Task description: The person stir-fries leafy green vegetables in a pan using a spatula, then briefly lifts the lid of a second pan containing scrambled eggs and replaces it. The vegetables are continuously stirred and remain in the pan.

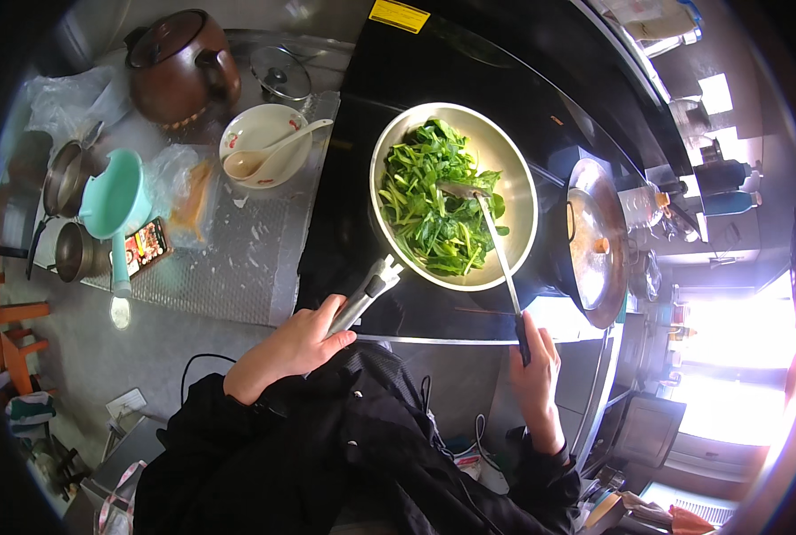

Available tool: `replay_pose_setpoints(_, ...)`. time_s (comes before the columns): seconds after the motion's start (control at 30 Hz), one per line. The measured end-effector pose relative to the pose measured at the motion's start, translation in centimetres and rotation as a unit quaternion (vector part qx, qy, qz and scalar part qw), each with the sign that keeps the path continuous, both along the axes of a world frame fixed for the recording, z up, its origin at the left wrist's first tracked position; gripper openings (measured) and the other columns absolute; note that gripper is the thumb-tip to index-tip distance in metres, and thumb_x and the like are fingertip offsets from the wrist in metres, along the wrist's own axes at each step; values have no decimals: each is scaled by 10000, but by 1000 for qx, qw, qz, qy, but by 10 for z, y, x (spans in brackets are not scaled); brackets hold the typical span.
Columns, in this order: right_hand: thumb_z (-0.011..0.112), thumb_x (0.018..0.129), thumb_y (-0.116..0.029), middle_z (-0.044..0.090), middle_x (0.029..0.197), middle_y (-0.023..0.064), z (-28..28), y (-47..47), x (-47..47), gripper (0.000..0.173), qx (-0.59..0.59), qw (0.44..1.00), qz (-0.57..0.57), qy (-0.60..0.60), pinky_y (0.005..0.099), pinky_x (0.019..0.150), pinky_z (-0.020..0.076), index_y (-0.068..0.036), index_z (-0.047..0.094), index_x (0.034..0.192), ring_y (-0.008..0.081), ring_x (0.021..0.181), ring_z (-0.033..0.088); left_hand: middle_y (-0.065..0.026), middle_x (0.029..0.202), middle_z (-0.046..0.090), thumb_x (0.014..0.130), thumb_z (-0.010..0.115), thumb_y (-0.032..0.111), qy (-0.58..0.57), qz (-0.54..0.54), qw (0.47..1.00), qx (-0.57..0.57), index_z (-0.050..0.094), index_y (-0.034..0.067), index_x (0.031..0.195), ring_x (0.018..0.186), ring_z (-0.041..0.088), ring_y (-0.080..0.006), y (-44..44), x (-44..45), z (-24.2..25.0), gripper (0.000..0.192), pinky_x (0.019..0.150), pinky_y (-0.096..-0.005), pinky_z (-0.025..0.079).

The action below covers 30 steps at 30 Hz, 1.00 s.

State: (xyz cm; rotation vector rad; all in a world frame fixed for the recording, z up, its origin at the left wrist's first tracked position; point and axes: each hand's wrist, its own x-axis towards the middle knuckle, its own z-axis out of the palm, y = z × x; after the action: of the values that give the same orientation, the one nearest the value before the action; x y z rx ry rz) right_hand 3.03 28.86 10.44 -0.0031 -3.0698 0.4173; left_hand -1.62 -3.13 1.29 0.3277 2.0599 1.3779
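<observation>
Chopped leafy greens (431,200) lie in a pale metal frying pan (508,157) on the black stovetop (344,221). My left hand (311,338) is closed around the pan's grey handle (364,301), which points toward me. In my right hand (537,364) is the dark grip of a long-handled spatula (501,247). Its metal shaft slants over the pan's near right rim, and the blade rests among the leaves, partly covered by them.
Right of the pan stands a wok (608,221) under a glass lid (588,251). On the left counter (251,247) are a white bowl (237,134) with a spoon (284,148), a mint-green dipper (114,194), a phone (147,247), a brown clay pot (181,73) and a glass lid (281,73).
</observation>
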Motion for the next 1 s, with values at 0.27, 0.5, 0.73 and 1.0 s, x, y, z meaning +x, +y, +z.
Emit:
replay_pose_setpoints(0.27, 616, 707, 77, 546, 802, 130, 6, -10, 28, 487, -34, 999, -1, 32, 334, 631, 475, -18, 569, 1183, 275, 683, 571, -259, 717, 584, 892, 554, 290, -30, -2, 1000, 8, 381, 6, 1136, 704, 594, -439, 0, -1, -3, 413, 611, -458, 439)
replay_pose_setpoints(0.5, 586, 726, 79, 552, 797, 79, 5, -14, 34, 475, -162, 984, -78, 20, 274, 620, 462, -9, 565, 1192, 192, 683, 574, -224, 678, 571, 891, 557, 282, -10, 0, 1000, 11, 386, 6, 1145, 645, 584, -388, -1, -1, -4, 413, 583, -432, 437)
replay_pose_setpoints(0.73, 496, 861, -103, 489, 718, 35, 3, -18, 14, 448, -671, 703, -194, -134, 167, 425, 313, 52, 429, 1276, 51, 512, 395, -260, 729, 592, 891, 556, 290, -25, 0, 1000, -6, 381, -2, 1148, 717, 597, -442, 0, 0, -2, 427, 622, -461, 448)
replay_pose_setpoints(1.0, 437, 939, -143, 466, 716, -2, -2, -2, 2, 356, -770, 480, -325, -267, 149, 354, 266, 69, 438, 1226, 21, 444, 336, -258, 765, 603, 886, 567, 287, -16, 2, 1000, 3, 386, -3, 1147, 740, 600, -442, 0, 0, 1, 430, 635, -455, 452)
